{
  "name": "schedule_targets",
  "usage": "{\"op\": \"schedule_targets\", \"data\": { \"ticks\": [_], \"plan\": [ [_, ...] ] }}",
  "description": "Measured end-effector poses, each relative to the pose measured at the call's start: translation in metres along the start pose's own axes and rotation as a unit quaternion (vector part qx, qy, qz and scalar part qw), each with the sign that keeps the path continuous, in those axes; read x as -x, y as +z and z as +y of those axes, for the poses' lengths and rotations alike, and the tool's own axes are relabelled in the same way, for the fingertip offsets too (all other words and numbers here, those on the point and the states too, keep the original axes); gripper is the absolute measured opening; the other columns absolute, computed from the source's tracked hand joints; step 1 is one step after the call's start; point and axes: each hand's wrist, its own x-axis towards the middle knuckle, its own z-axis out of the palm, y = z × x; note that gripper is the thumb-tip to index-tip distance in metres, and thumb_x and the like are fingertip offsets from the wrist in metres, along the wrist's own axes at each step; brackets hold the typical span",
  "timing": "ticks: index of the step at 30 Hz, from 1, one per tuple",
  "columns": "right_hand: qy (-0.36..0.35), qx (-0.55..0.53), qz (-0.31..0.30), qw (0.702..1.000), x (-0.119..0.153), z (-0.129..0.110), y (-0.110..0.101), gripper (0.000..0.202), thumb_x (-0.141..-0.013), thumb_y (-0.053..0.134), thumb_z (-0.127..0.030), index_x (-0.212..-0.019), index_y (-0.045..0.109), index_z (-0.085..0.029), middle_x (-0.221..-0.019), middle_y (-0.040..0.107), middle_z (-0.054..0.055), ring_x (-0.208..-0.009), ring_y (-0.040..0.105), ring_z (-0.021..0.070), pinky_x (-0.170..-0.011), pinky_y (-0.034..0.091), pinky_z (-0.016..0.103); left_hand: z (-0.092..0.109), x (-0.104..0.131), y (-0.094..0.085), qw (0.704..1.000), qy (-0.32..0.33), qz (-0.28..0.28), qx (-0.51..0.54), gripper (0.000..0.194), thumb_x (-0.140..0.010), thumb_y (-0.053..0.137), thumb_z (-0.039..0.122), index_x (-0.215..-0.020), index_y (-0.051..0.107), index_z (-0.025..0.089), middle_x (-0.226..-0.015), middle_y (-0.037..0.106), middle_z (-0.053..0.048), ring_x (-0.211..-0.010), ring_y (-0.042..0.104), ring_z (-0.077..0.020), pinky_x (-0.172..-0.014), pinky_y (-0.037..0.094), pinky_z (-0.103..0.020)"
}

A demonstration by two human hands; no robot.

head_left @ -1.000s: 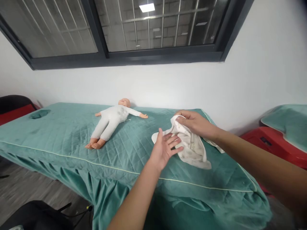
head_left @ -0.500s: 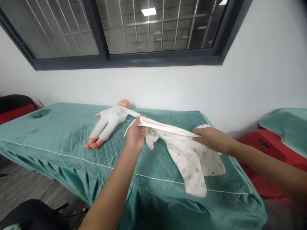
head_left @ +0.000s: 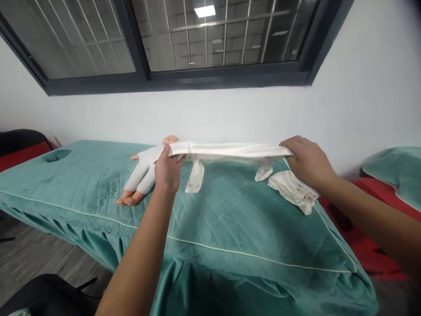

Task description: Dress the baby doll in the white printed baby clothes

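Note:
A white garment [head_left: 226,150] is stretched level above the bed, with two patterned parts hanging below it. My left hand [head_left: 169,169] is closed on its left end, in front of the doll. The right end is gripped by my right hand [head_left: 307,160]. Behind my left hand lies a baby doll [head_left: 141,171] in a white suit, its head toward the wall and its feet bare. A folded patterned cloth [head_left: 294,189] rests on the bed below my right hand.
The bed has a green quilted cover [head_left: 230,224] and a hole at its far left. A wall and a barred window [head_left: 217,79] rise behind it. Red furniture [head_left: 375,219] stands at the right, and a black bag [head_left: 42,296] is at the lower left.
The garment has been lifted and pulled out level, its hanging parts now off the bed. My hands have moved up and farther apart. The folded cloth has come into full view.

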Motion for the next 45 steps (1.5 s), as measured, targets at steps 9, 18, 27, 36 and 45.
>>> {"op": "schedule_targets", "data": {
  "ticks": [9, 18, 27, 36, 45],
  "plan": [
    [-0.165, -0.03, -0.191, 0.967, 0.155, -0.064, 0.073, 0.044, -0.077, 0.051, -0.005, -0.114, 0.066, -0.023, -0.12, 0.065, 0.011, -0.113, 0.056, 0.0309, -0.103, 0.035, 0.054, -0.064, 0.133, -0.102, 0.957, -0.17, 0.193, -0.134, 0.023, -0.08, 0.068, 0.036, -0.093, 0.067, 0.017, -0.084, 0.072, -0.003, -0.068, 0.066, -0.0146, -0.058, 0.053, -0.024],
    [-0.101, -0.202, -0.225, 0.948, 0.088, -0.072, 0.07, 0.042, -0.093, 0.055, -0.042, -0.131, 0.053, -0.024, -0.137, 0.054, 0.012, -0.128, 0.047, 0.0297, -0.106, 0.04, 0.049, -0.053, 0.149, -0.035, 0.94, -0.07, 0.011, -0.334, 0.042, -0.092, 0.051, 0.042, -0.055, 0.05, 0.021, -0.056, 0.055, -0.002, -0.057, 0.052, -0.015, -0.061, 0.045, -0.026],
    [0.016, -0.142, -0.251, 0.957, -0.009, -0.088, 0.195, 0.037, -0.09, 0.055, -0.027, -0.124, 0.054, -0.012, -0.131, 0.052, 0.02, -0.123, 0.045, 0.0323, -0.101, 0.038, 0.045, -0.138, 0.001, -0.042, 0.746, -0.009, -0.149, -0.649, 0.015, -0.072, 0.062, 0.004, -0.079, 0.059, 0.017, -0.109, 0.062, -0.015, -0.123, 0.047, -0.0323, -0.112, 0.03, -0.046],
    [0.003, -0.185, -0.305, 0.934, -0.043, -0.078, 0.178, 0.01, -0.082, 0.055, -0.019, -0.091, 0.059, -0.018, -0.088, 0.067, 0.004, -0.077, 0.057, 0.0163, -0.071, 0.04, 0.025, -0.114, -0.014, -0.047, 0.779, 0.007, -0.145, -0.61, 0.025, -0.072, 0.058, 0.002, -0.08, 0.062, 0.025, -0.097, 0.066, -0.007, -0.108, 0.059, -0.0266, -0.106, 0.038, -0.038],
    [0.017, -0.17, -0.085, 0.982, -0.027, -0.064, 0.038, 0.024, -0.084, 0.042, -0.02, -0.098, 0.063, -0.022, -0.106, 0.061, 0.007, -0.091, 0.058, 0.0234, -0.079, 0.043, 0.035, -0.029, 0.015, -0.01, 0.692, 0.293, -0.064, -0.656, 0.017, -0.074, 0.057, 0.011, -0.087, 0.058, 0.022, -0.095, 0.063, -0.008, -0.101, 0.056, -0.0279, -0.094, 0.04, -0.038]
  ]
}}
